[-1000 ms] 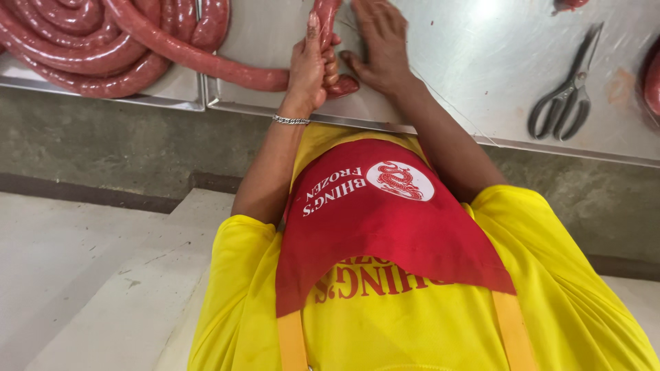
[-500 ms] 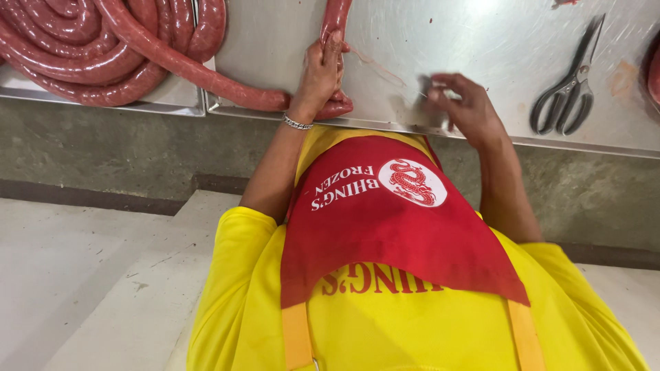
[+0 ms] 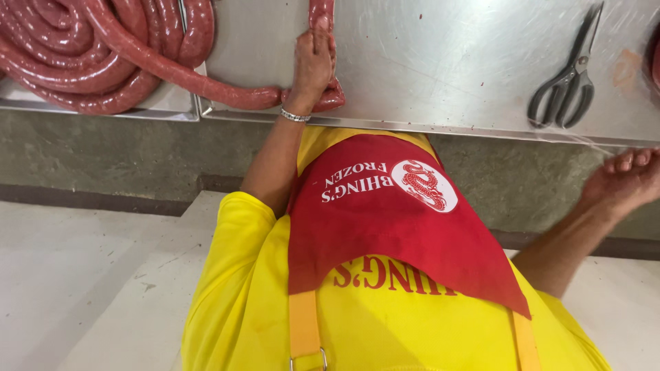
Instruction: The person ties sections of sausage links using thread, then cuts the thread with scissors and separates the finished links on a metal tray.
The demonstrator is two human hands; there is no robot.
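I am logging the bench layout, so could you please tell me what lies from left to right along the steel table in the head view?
Coiled red sausage rope → left hand pressing the sausage bend → bare steel table → grey-handled scissors → right hand, off the table edge.

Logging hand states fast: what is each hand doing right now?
Left hand: closed on the sausage on the steel table.
Right hand: off the table edge, fingers curled; a held thin string cannot be confirmed.
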